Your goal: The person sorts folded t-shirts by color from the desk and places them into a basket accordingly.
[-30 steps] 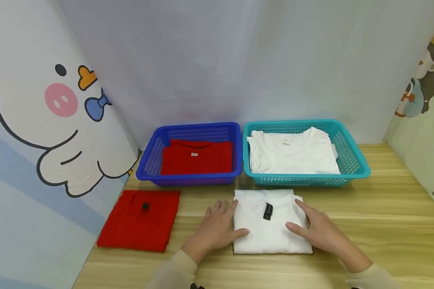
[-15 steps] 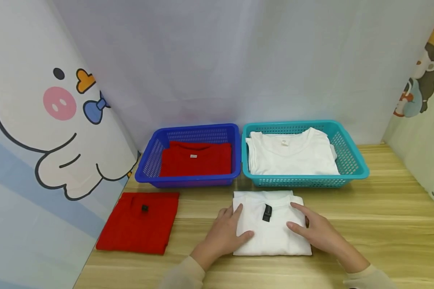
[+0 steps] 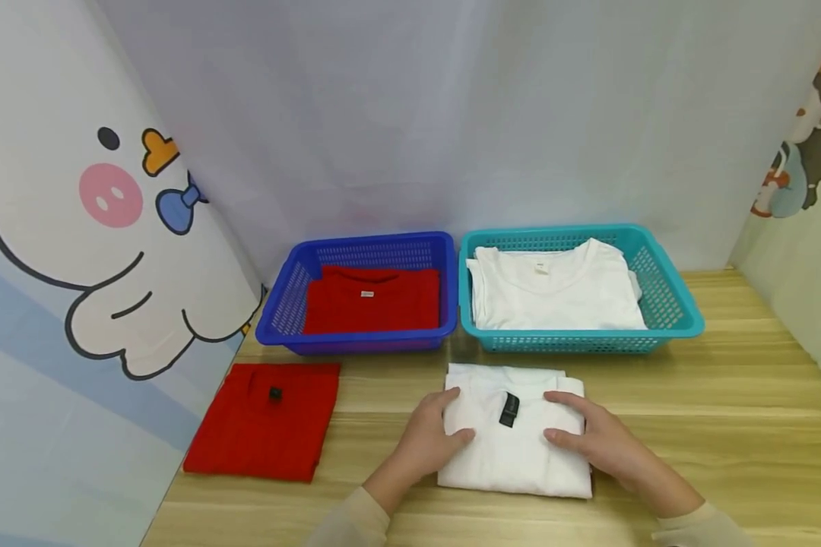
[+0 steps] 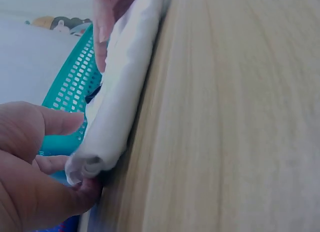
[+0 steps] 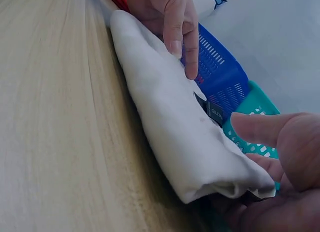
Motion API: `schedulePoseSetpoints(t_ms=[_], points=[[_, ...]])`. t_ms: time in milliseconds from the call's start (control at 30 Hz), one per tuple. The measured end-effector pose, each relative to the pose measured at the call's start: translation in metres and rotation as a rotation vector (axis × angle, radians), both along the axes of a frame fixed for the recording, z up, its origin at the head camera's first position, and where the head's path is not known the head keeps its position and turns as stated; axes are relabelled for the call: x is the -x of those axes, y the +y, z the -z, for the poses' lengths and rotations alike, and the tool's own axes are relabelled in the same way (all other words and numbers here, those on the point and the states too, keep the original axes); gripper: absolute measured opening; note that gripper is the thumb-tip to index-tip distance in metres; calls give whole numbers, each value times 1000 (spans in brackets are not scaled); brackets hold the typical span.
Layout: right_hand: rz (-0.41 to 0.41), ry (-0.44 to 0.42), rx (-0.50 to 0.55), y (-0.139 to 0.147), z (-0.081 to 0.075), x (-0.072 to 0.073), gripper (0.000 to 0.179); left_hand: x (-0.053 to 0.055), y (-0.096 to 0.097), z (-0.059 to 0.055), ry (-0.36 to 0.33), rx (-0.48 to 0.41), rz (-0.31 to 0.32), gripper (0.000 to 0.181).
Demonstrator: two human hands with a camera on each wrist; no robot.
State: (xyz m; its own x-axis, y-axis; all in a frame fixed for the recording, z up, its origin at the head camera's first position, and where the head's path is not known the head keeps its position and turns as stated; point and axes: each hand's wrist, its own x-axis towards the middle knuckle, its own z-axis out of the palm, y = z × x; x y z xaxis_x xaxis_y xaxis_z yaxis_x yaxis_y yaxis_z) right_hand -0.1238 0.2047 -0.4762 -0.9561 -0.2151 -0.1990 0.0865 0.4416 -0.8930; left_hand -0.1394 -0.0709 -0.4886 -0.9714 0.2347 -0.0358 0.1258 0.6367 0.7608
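A folded white T-shirt (image 3: 513, 456) with a black neck label lies on the wooden table in front of the baskets. My left hand (image 3: 427, 437) grips its left side, thumb over the top; in the left wrist view some fingertips (image 4: 89, 189) go beneath the folded edge. On the opposite side my right hand (image 3: 605, 444) holds the shirt, with fingers tucked under the edge and the thumb (image 5: 257, 128) above it in the right wrist view. The shirt's near edge slants slightly. Whether its underside is off the table, I cannot tell.
Behind the shirt stands a teal basket (image 3: 588, 342) holding folded white shirts (image 3: 554, 292). Beside it, a blue basket (image 3: 362, 342) contains folded red clothing (image 3: 376, 308). A folded red shirt (image 3: 263, 425) lies at the table's left. A pale curtain (image 3: 410, 114) hangs behind.
My left hand has moved right, from beside the shirt onto its edge, and now grips it. The right hand has also taken hold. The shirt has shifted slightly towards me and turned a little.
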Motion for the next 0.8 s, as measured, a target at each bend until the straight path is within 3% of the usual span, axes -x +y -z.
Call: schedulePoseSetpoints(t_ms=[100, 200, 267, 367, 467, 600, 700, 800], points=[[-19, -43, 88, 1, -1, -1, 69, 0, 0, 0, -108, -191, -60, 63], [-50, -96, 206, 1, -1, -2, 71, 0, 0, 0, -217, -351, -72, 66], [-97, -124, 275, 2, 0, -3, 71, 0, -1, 0, -258, -378, -47, 68], [-143, -153, 317, 3, 2, -3, 70, -1, -4, 1, -254, -309, 16, 70], [-139, -137, 281, 5, 4, -3, 71, -1, -8, 4, -205, -251, 103, 77], [-118, -64, 157, 8, 5, -2, 75, 3, -15, 7, -181, -320, 217, 82], [-127, 13, 40, 9, 7, -1, 77, 6, -18, 9, -210, -392, 254, 83], [-135, 84, -29, 10, 8, -2, 77, 8, -21, 10, -225, -401, 260, 83]])
